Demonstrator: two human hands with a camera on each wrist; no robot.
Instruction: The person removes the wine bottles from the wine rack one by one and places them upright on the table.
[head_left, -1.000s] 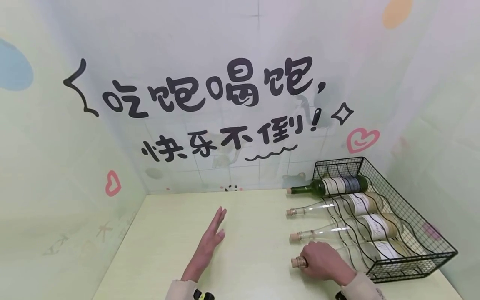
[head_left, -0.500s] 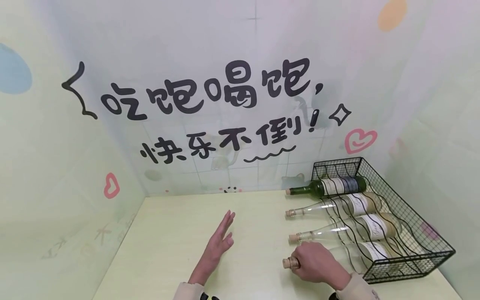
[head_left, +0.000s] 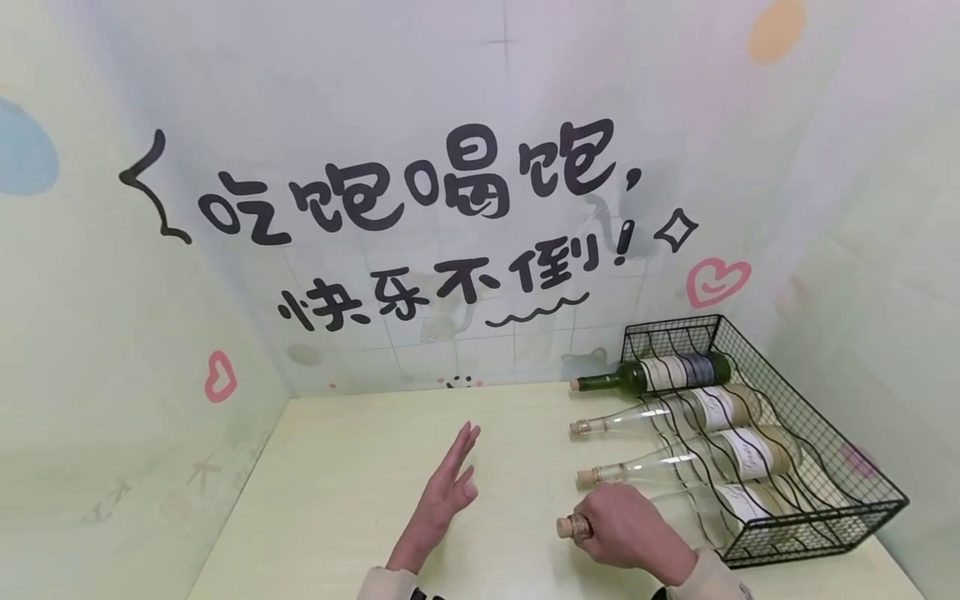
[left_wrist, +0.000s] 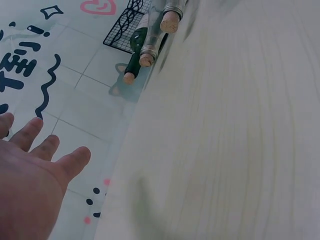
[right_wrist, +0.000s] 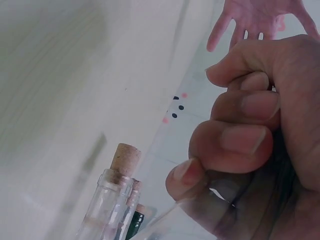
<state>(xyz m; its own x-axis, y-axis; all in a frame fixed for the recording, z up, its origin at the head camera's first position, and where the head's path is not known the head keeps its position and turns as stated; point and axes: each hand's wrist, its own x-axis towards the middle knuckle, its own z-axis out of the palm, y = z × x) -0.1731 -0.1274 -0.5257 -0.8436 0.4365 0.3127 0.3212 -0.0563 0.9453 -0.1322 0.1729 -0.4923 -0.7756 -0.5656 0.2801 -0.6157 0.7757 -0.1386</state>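
My right hand (head_left: 626, 527) grips the neck of the nearest clear glass bottle (head_left: 742, 502), its corked end poking out past the thumb side. In the right wrist view the fingers (right_wrist: 235, 145) curl tightly round that neck. The bottle lies on its side, its labelled body within the black wire rack (head_left: 817, 533). My left hand (head_left: 442, 492) is held over the table with fingers straight, holding nothing. In the left wrist view the left hand (left_wrist: 35, 175) has its fingers spread, well apart from the bottles.
Behind the gripped bottle lie two more clear corked bottles (head_left: 750, 454) and a green bottle (head_left: 678, 372) in the rack, necks pointing left. The pale wooden table (head_left: 337, 467) meets a printed wall sheet (head_left: 375, 83) at the back and sides.
My right hand has moved left, drawing the gripped bottle a little out of the rack. My left hand has shifted right, still with straight fingers.
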